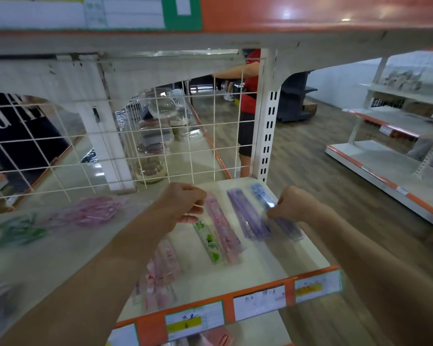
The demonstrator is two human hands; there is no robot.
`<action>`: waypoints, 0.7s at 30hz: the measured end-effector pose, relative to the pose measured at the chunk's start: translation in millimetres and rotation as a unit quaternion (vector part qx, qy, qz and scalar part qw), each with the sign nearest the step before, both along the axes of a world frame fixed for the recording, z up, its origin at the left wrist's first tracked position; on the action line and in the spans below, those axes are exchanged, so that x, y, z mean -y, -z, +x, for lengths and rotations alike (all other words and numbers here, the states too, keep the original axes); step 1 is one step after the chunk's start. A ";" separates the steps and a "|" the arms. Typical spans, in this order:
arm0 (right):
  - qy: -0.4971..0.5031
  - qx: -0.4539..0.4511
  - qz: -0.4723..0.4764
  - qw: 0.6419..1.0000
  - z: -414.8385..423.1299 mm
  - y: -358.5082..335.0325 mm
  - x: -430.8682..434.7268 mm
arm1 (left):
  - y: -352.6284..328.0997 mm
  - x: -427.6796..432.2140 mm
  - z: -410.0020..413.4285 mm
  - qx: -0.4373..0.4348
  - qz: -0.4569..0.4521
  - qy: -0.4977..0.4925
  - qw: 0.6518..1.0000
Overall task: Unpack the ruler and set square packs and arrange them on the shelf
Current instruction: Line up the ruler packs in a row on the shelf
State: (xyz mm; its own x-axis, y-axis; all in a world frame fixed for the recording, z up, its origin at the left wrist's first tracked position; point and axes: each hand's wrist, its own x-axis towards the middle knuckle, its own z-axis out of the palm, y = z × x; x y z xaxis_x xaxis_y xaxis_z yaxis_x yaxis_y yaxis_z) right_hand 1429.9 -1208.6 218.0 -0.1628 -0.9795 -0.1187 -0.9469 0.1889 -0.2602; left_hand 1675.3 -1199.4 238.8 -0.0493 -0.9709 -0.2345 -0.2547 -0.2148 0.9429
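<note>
The place is a shop with a wooden floor and white metal racks. At the centre of the frame there is a white shelf [273, 260] with an orange price strip [229, 309] on its front edge and a wire grid [185, 136] behind it. Through the grid, a person in a red shirt [251, 96] stands at the upper centre.

Four packs lie in a row on the shelf, side by side: a green ruler pack [208, 242], a pink ruler pack [223, 226], a purple pack [248, 216] and a blue pack [265, 198]. The left hand [180, 206] has its fingers bent and seems to pinch the upper end of the green ruler pack, but the blur makes this not fully sure. The right hand [294, 203] has its fingers clenched on the edge of the blue pack, at the right end of the row.

More pink packs [163, 265] lie loose near the front, just below the left forearm. At the left of the frame a pink bundle [95, 211] and a green bundle [18, 231] wait in their plastic.

I judge the step to be the arranging: both hands straighten the row. The next move probably calls for aligning the packs evenly, then taking the loose pink packs into the row.
</note>
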 end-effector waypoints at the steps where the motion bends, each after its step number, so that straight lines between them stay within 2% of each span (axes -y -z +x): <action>1: -0.005 -0.001 0.001 1.000 -0.2 -1.6 -1.0 | -0.2 -0.1 5.1 0.000 0.002 -0.007 1.000; 6: -0.079 -0.019 -0.051 0.995 24.5 -15.6 -7.0 | -3.4 -4.8 42.0 -0.015 0.025 -0.063 0.998; 8: -0.134 0.033 -0.071 0.988 54.2 -20.5 -13.4 | -2.7 -8.5 57.3 -0.018 0.039 -0.092 0.995; 10: -0.185 0.093 -0.045 0.977 91.9 -23.1 -25.1 | -1.4 -14.2 68.8 -0.014 0.048 -0.111 0.993; 12: -0.233 0.112 -0.012 0.966 127.6 -20.9 -34.1 | 0.3 -21.4 78.1 -0.014 0.048 -0.124 0.991; 15: -0.283 0.067 0.005 0.957 168.0 -16.4 -44.8 | 3.8 -31.3 90.4 -0.014 0.043 -0.135 0.990; 21: -0.316 -0.040 0.013 0.948 213.4 -3.5 -53.7 | 9.9 -44.1 101.8 -0.031 0.057 -0.154 0.986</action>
State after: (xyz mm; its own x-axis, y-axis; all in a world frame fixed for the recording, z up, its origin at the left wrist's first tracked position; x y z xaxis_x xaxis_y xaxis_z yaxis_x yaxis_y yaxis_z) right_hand 1643.2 -1154.8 221.4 0.4458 -0.8814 -0.1561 -0.8896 -0.4170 -0.1862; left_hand 1777.1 -1155.3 229.0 0.2252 -0.9098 -0.3486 -0.1030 -0.3780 0.9200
